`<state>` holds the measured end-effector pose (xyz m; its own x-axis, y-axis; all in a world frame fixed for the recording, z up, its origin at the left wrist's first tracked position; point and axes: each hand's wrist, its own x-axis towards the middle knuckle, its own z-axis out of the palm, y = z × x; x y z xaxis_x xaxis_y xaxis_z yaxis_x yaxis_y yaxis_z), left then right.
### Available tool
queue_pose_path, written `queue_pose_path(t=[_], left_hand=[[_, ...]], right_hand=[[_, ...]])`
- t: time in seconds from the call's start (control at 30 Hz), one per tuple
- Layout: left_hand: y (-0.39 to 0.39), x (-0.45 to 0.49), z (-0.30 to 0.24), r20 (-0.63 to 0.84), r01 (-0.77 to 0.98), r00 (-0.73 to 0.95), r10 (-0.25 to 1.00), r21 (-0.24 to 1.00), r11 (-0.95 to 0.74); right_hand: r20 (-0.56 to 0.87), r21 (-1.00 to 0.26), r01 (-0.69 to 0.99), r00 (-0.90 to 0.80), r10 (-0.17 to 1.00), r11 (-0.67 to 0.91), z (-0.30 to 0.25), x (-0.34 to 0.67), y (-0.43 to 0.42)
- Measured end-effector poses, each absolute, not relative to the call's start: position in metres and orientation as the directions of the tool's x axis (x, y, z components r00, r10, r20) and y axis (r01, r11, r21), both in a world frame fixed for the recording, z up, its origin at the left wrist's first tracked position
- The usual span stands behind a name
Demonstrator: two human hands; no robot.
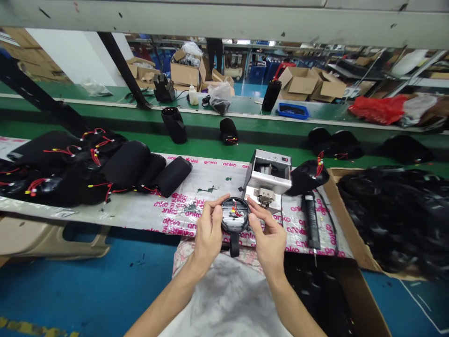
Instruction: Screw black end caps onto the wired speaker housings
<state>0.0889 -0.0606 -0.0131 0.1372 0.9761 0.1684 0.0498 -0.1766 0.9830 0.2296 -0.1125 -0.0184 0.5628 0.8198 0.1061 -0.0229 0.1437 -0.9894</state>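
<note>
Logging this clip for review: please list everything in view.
red-wired end cap: 1, black, centre, held up
printed plastic sheet: 1, white and pink, below the cap
benchtop machine: 1, silver, on the sheet behind the cap
electric screwdriver: 1, black, on the sheet at right
cylindrical casings: several, black, heaped at left
cardboard box: 1, brown, at right, full of black parts
conveyor belt: 1, green, beyond the sheet
left hand: 1, bare, gripping the cap
right hand: 1, bare, gripping the cap
</note>
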Motion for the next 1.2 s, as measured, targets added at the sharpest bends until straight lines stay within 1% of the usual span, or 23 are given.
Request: queue_pose_path(t=[0.07,0.1,0.2,0.27,0.37,0.47,0.53,0.6,0.73,0.87,1.07,1.2], left_hand=[[-0.058,0.075,-0.006,0.144,0.121,0.22,0.965,0.977,-0.174],[-0.056,0.066,-0.004,0.133,0.123,0.288,0.948,0.977,-0.174],[-0.041,0.038,0.0,0.095,0.103,0.554,0.827,0.978,-0.182],[-0.028,0.024,0.0,0.07,0.147,0.644,0.762,0.966,-0.213],[-0.015,0.018,-0.002,0.093,0.189,0.636,0.766,0.944,-0.271],[-0.014,0.025,-0.005,0.137,0.113,0.623,0.77,0.958,-0.262],[-0.017,0.03,-0.005,0.138,0.084,0.621,0.772,0.967,-0.24],[-0.021,0.032,-0.003,0.123,0.121,0.626,0.77,0.96,-0.252],[-0.026,0.033,0.004,0.109,0.267,0.63,0.769,0.899,-0.346],[-0.029,0.037,0.005,0.142,0.306,0.607,0.782,0.866,-0.395],[-0.026,0.033,-0.019,0.194,0.223,0.641,0.743,0.879,-0.422],[-0.029,0.039,-0.041,0.192,0.153,0.654,0.732,0.914,-0.376]], right_hand=[[0.106,-0.99,-0.021,0.564,0.819,0.143,-0.018,0.23,-0.112],[0.097,-0.99,-0.031,0.561,0.822,0.138,-0.019,0.23,-0.112],[0.058,-0.991,-0.069,0.54,0.839,0.113,-0.021,0.231,-0.112],[0.039,-0.991,-0.085,0.531,0.847,0.099,-0.021,0.232,-0.111],[0.023,-0.992,-0.093,0.534,0.845,0.086,-0.02,0.232,-0.111],[0.018,-0.994,-0.083,0.542,0.84,0.074,-0.019,0.233,-0.112],[0.016,-0.995,-0.073,0.547,0.837,0.067,-0.018,0.233,-0.113],[0.013,-0.996,-0.069,0.547,0.837,0.061,-0.017,0.234,-0.113],[0.014,-0.996,-0.067,0.534,0.845,0.059,-0.015,0.238,-0.11],[0.016,-0.995,-0.075,0.522,0.853,0.064,-0.013,0.244,-0.108],[0.013,-0.996,-0.068,0.521,0.854,0.056,-0.013,0.244,-0.108],[0.02,-0.995,-0.07,0.537,0.843,0.068,-0.015,0.237,-0.108]])
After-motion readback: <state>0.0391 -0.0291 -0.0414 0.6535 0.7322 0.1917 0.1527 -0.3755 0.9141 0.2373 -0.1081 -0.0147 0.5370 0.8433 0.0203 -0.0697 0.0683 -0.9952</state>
